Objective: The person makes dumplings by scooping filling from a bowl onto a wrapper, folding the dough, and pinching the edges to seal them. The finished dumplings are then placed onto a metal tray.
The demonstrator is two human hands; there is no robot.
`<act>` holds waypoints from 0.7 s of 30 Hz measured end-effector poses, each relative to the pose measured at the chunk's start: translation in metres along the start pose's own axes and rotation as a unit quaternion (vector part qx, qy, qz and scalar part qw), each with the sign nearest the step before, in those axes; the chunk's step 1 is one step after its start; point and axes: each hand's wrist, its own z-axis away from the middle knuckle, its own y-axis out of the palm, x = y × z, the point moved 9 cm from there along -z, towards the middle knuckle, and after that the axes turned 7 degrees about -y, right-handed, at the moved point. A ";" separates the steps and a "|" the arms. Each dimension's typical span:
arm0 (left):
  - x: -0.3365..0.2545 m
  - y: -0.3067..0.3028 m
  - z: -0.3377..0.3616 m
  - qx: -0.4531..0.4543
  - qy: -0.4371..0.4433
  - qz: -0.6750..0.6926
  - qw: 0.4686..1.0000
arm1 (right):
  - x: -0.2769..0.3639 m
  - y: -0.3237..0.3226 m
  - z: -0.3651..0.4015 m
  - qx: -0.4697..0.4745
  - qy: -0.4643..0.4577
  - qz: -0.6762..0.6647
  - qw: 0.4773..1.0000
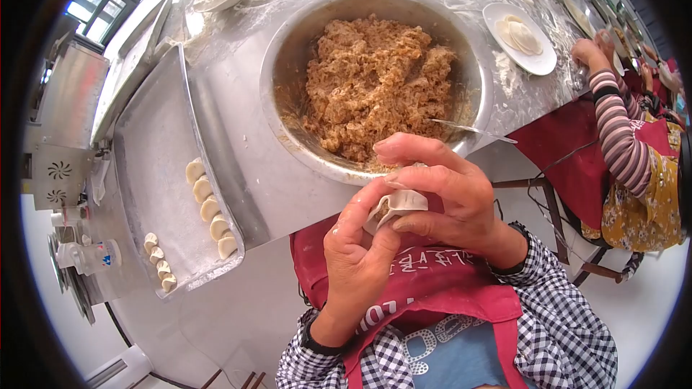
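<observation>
Floury steel table (245, 173) (laden tray (151, 144) alongside) bears a bowl (277, 65); left hand (357, 259) and right hand (450, 202) pinch one dumpling (398, 205).

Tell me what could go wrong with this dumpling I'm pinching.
The dumpling sits between left hand and right hand past the table edge, above the apron; a slip would likely drop it there. Filling seems to show at its open end and may squeeze out. The utensil handle juts nearby and could get knocked.
</observation>
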 end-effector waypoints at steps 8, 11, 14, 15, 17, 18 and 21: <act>0.003 0.006 -0.001 0.010 -0.066 0.117 0.991 | -0.009 0.005 0.012 0.007 0.011 -0.050 0.999; 0.016 0.009 0.000 0.036 -0.120 0.296 0.947 | -0.002 0.004 0.008 -0.005 -0.014 0.006 1.000; 0.016 0.008 0.000 0.021 -0.116 0.303 0.946 | -0.001 0.001 0.007 -0.042 -0.009 0.022 0.999; 0.016 0.008 -0.001 0.012 -0.117 0.286 0.951 | 0.000 0.002 0.007 -0.024 -0.029 0.036 0.999; 0.017 0.008 -0.006 0.006 -0.114 0.270 0.956 | -0.001 0.000 0.005 -0.006 -0.052 0.054 0.997; 0.013 0.006 -0.007 0.010 -0.096 0.217 0.972 | -0.001 0.002 0.005 0.000 -0.060 0.061 0.996; 0.003 0.005 -0.006 0.001 -0.027 0.088 0.996 | 0.001 0.004 0.005 0.014 -0.063 0.064 0.996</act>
